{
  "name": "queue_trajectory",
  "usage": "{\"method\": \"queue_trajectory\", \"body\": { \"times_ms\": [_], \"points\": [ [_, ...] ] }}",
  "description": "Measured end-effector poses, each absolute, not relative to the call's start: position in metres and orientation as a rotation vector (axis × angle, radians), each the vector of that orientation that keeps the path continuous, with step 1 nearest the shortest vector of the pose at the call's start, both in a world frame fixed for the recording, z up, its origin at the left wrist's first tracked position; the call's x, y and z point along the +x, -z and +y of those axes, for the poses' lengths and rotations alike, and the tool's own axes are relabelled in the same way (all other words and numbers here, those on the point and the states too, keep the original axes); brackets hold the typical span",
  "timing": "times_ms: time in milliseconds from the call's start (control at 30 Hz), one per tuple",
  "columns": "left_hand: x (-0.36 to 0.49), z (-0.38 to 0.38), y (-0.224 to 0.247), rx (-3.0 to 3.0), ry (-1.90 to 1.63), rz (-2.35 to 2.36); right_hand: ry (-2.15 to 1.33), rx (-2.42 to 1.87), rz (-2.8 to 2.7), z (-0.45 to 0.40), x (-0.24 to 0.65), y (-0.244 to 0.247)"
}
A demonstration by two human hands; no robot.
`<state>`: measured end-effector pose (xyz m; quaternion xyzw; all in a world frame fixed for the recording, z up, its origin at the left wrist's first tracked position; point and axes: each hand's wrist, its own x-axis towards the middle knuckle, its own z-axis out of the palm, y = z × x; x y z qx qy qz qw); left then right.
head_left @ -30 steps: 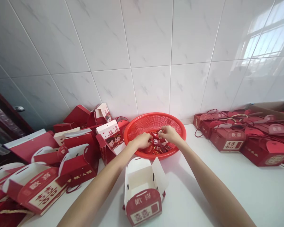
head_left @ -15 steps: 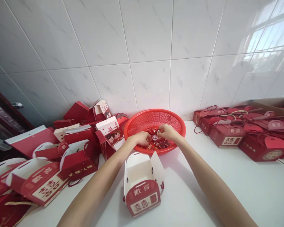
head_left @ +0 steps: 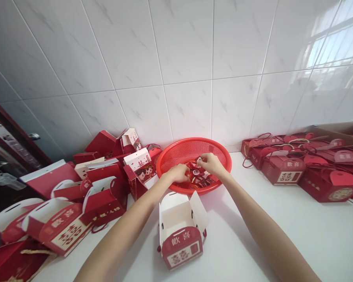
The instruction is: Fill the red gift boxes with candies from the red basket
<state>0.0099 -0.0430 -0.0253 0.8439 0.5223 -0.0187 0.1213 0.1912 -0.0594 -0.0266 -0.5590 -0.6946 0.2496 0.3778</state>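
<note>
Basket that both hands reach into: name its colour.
The basket is bright red, clearest in the head view.

Both hands (head_left: pixel 181 173) reach into a red basket (head_left: pixel 164 156) of wrapped sweets (head_left: pixel 200 180)

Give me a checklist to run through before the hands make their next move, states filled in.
1. Red cardboard box with white interior open: ok; it stands upright on the white tabletop, right flap leaning outward.
2. Round red plastic mesh basket within reach: ok; left hand and right hand are over it.
3. Small red-wrapped packets at hand: ok; several lie in the basket.
4. Left hand's grip: cannot tell; its fingertips are among the packets.
5. Right hand's grip: cannot tell; something small shows at its fingertips.
6. Box's whole floor visible: not ok; the front panel hides part.
</note>
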Motion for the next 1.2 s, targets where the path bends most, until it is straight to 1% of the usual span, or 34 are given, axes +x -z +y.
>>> {"method": "queue_trajectory", "body": {
  "times_ms": [133, 300, 433, 533, 733, 967, 1200],
  "points": [
    [0.010, -0.042, 0.024, 2.501, -0.117, 1.560, -0.676, -1.370, -1.635, -0.056, 0.193, 0.027],
    [0.012, -0.043, 0.025, 2.535, -0.096, 1.255, -0.816, -1.276, -1.535, -0.053, 0.194, 0.027],
    [0.014, -0.045, 0.025, 2.616, -0.015, 0.962, -1.180, -1.125, -1.394, -0.058, 0.196, 0.020],
    [0.016, -0.045, 0.026, 2.659, 0.059, 0.948, -1.364, -1.069, -1.256, -0.060, 0.199, 0.016],
    [0.020, -0.048, 0.022, 2.647, 0.214, 1.125, -1.390, -1.046, -1.168, -0.058, 0.203, 0.017],
    [0.022, -0.047, 0.023, 2.650, 0.236, 1.128, -1.387, -1.051, -1.170, -0.062, 0.203, 0.015],
    [0.038, -0.045, 0.011, 2.576, 0.227, 1.027, -1.349, -1.106, -1.118, -0.060, 0.206, 0.016]
  ]
}}
